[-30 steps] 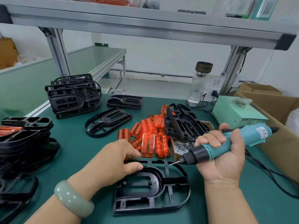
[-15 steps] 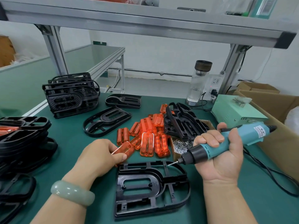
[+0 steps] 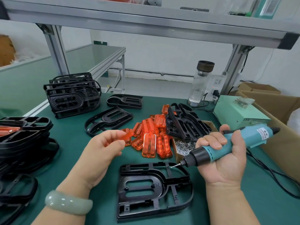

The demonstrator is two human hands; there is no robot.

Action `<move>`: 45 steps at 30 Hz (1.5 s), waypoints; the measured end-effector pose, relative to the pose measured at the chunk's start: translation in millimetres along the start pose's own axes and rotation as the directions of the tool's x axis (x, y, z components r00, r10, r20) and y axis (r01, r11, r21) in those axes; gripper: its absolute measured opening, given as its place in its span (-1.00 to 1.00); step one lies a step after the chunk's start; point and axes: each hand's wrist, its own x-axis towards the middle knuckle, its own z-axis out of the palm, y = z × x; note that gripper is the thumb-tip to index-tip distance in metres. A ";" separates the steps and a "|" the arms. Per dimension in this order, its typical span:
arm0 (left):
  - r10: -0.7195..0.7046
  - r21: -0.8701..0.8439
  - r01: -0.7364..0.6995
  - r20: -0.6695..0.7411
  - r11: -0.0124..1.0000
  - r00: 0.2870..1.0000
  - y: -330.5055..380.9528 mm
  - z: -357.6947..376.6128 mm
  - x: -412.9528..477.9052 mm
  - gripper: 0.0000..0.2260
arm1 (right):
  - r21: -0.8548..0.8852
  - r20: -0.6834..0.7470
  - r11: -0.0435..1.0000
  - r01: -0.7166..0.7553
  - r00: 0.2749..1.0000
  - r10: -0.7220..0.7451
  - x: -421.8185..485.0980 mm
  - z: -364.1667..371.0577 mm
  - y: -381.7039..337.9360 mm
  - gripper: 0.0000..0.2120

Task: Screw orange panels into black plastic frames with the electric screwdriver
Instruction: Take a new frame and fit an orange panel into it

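Note:
A black plastic frame [image 3: 155, 190] lies flat on the green mat in front of me. My left hand [image 3: 100, 153] is raised above the mat to the frame's left and pinches one orange panel [image 3: 125, 136] between thumb and fingers. My right hand [image 3: 224, 158] grips the teal electric screwdriver [image 3: 227, 146], whose bit points left and hovers just above the frame's top right corner. A pile of orange panels [image 3: 154, 137] lies behind the frame. A small box of silver screws [image 3: 185, 146] sits beside the pile.
Stacks of black frames [image 3: 73, 95] stand at the back left and along the left edge [image 3: 24, 140]. Two single frames [image 3: 108, 120] lie mid-table. More frames [image 3: 185, 124] lean on the screw box. A green power unit [image 3: 238, 114], water bottle [image 3: 201, 83] and cardboard box [image 3: 284, 135] are on the right.
My left hand drew an orange panel out of the pile and lifted it, turning palm-up. The right hand with the screwdriver stayed almost still.

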 end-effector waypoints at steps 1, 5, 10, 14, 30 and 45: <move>0.040 0.049 -0.041 0.019 0.998 0.999 -0.2 1.8 -0.5 -0.84 | 0.006 0.005 1.000 -0.006 1.000 0.006 -0.2 0.2 0.4 -0.85; 0.055 0.123 -0.059 0.037 0.991 0.998 -4.5 11.4 -3.1 -0.79 | -0.001 0.013 1.000 -0.017 1.000 0.017 -0.5 1.0 1.5 -0.82; 0.055 0.031 -0.056 0.032 0.998 0.998 -6.1 14.5 -2.7 -0.75 | -0.004 0.045 1.000 -0.028 0.999 0.028 -0.3 -0.8 2.2 -0.78; 0.140 0.138 -0.140 0.014 0.980 0.990 -4.3 13.2 -3.5 -0.64 | 0.006 0.080 0.999 -0.034 0.996 0.033 -0.2 0.8 2.8 -0.54; 0.146 0.051 -0.150 0.080 0.987 0.986 -1.0 17.5 -5.6 -0.59 | 0.007 0.057 0.999 -0.040 0.998 0.039 0.9 -0.3 3.1 -0.63; 0.029 -0.108 -0.025 0.035 0.994 0.999 2.1 18.3 -4.0 -0.55 | -0.024 0.028 1.000 -0.014 1.000 0.015 -0.1 -2.4 3.0 -0.85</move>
